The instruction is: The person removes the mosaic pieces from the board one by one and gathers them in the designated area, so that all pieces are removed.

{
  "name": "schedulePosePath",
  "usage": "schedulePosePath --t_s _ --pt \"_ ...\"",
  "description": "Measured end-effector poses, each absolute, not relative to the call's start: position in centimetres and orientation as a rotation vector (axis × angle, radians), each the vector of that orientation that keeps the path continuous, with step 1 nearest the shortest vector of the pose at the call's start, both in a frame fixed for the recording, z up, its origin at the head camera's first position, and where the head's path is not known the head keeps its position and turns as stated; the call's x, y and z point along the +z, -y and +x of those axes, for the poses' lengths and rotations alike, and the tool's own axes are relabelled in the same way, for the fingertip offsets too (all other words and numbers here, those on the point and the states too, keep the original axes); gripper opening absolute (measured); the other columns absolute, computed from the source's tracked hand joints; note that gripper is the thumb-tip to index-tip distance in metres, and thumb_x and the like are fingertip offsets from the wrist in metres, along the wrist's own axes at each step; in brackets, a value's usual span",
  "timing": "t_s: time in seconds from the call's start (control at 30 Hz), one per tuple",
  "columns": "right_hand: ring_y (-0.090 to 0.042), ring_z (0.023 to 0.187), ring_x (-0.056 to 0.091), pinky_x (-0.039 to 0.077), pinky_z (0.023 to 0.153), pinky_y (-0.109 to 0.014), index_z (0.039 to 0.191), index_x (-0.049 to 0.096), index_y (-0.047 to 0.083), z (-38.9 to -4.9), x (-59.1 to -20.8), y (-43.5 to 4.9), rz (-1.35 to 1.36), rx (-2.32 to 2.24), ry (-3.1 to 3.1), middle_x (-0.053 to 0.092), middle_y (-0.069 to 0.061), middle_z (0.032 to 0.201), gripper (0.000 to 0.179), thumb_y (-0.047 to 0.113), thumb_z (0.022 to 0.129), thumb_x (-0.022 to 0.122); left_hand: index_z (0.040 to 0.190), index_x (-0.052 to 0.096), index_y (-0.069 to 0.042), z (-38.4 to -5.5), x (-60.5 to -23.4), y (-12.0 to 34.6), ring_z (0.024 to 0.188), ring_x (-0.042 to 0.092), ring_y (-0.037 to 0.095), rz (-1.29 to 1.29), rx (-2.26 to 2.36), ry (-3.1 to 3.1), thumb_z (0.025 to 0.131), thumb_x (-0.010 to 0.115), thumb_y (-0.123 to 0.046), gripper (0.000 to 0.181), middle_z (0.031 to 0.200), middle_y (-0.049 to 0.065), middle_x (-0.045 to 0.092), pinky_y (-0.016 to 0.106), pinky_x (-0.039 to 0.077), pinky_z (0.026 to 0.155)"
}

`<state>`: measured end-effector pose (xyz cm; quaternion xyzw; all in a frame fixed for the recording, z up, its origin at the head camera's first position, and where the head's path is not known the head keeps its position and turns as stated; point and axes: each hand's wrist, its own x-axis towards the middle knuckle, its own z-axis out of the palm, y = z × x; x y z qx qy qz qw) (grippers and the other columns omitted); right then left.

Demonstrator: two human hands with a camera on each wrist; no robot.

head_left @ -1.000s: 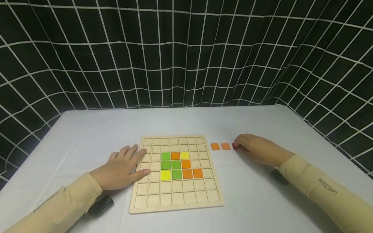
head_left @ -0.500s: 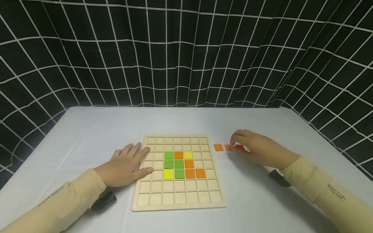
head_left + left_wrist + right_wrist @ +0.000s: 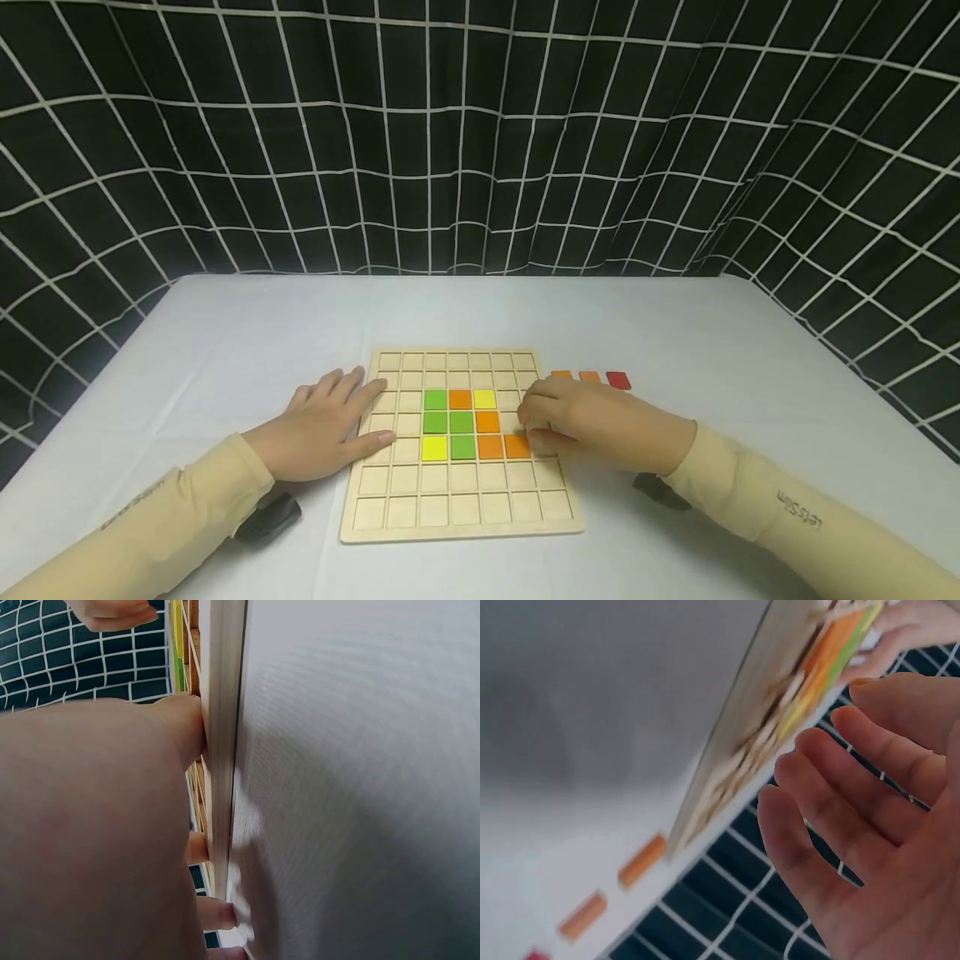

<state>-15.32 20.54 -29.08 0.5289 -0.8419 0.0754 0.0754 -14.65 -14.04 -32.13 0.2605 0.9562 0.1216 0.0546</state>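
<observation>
Right hand (image 3: 592, 421) over the right side of a square, pale wooden grid board (image 3: 457, 536), thumb and fingers apart, loosely bent. Nearest its thumb: a flat, square orange tile (image 3: 517, 447), rightmost in its row; contact I can't make out. Left hand (image 3: 318, 425) spread across the board's left edge. Green square tiles (image 3: 435, 400), yellow square tiles (image 3: 484, 400) and more orange ones sit grouped mid-board, wood-coloured squares all round. Off the board's upper right: two loose orange squares (image 3: 590, 377) and a red square tile (image 3: 618, 381), in line on the white-covered bench (image 3: 450, 308). Bench runs wide either side, back to a black, white-gridded curtain (image 3: 450, 167). Loose orange squares partly hidden by the right hand; beige sleeves (image 3: 172, 508) cut off at the frame; board blurred in the right wrist view.
</observation>
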Motion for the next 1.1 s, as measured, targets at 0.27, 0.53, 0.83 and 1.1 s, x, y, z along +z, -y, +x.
schedulePosePath --t_s 0.27,0.53,0.83,1.1 --pt "-0.006 0.091 0.058 0.049 0.083 -0.018 0.106 0.063 0.015 -14.7 -30.1 -19.4 1.571 0.184 2.595 0.061 0.007 0.100 0.019 0.018 0.089 0.068 0.148 0.032 -0.006 -14.8 -32.1 13.7 0.137 0.024 0.049 0.800 0.365 -2.893 0.095 0.038 -0.062 0.077 0.151 0.029 0.027 0.066 0.024 0.101" --pt "-0.005 0.089 0.056 0.049 0.079 -0.014 0.104 0.063 0.018 -14.6 -30.2 -19.0 1.607 0.172 2.532 0.060 0.009 0.099 0.018 0.019 0.087 0.070 0.147 0.033 -0.006 -14.7 -32.1 13.8 0.137 0.024 0.050 0.796 0.359 -2.904 0.095 0.038 -0.063 0.077 0.151 0.029 0.027 0.066 0.025 0.101" --pt "-0.006 0.094 0.058 0.049 0.082 -0.016 0.105 0.064 0.018 -14.5 -30.1 -19.2 1.610 0.135 2.574 0.061 0.009 0.102 0.017 0.018 0.089 0.069 0.147 0.034 -0.006 -14.8 -33.0 13.9 0.136 0.024 0.050 0.799 0.396 -2.922 0.094 0.039 -0.064 0.079 0.150 0.029 0.027 0.066 0.025 0.100" --pt "-0.007 0.096 0.060 0.050 0.084 -0.018 0.109 0.063 0.018 -14.4 -30.0 -19.2 1.611 0.095 2.585 0.062 0.008 0.105 0.019 0.018 0.090 0.068 0.147 0.033 -0.006 -14.6 -32.5 13.9 0.136 0.025 0.051 0.806 0.382 -2.913 0.095 0.041 -0.061 0.076 0.150 0.029 0.027 0.067 0.025 0.099"
